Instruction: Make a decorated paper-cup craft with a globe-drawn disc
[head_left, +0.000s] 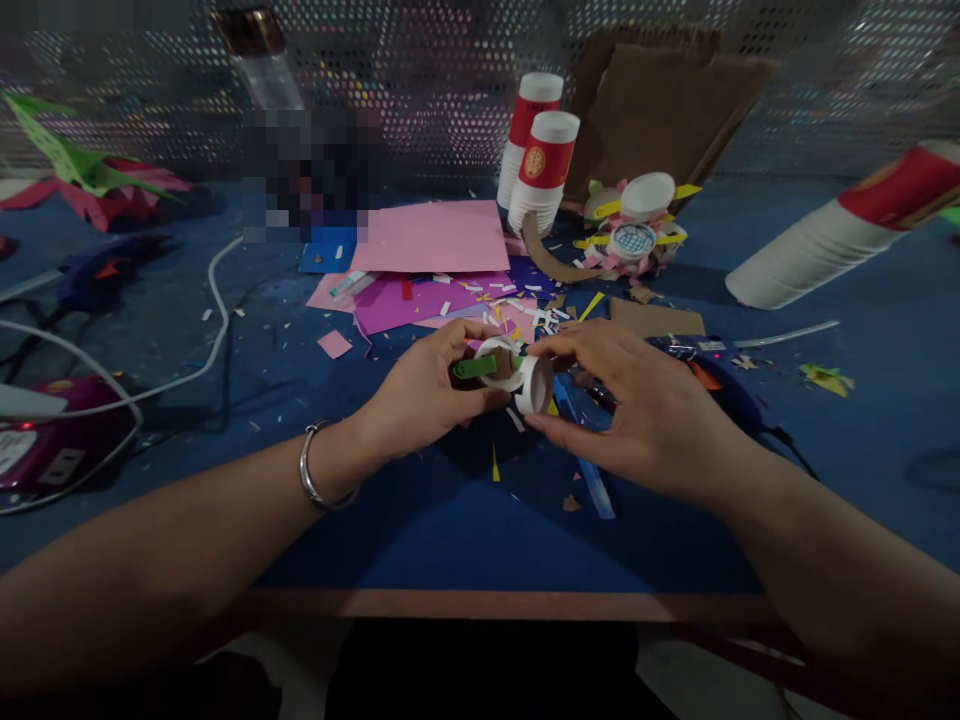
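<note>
My left hand (420,395) is closed around a small white paper ring (498,362) with a green paper strip (475,367) stuck to it. A silver bangle circles that wrist. My right hand (637,400) pinches a cut white cup bottom (535,385) and presses it against the ring. Both hands hover just above the blue table (465,520), near its front edge.
Pink and purple paper sheets (435,240) and scraps lie behind the hands. Two stacks of red-and-white paper cups (541,170) stand at the back, beside a finished cup craft (637,225) and cardboard (660,110). A cup stack (840,235) lies on the right. Cables and a glue gun (45,440) are left.
</note>
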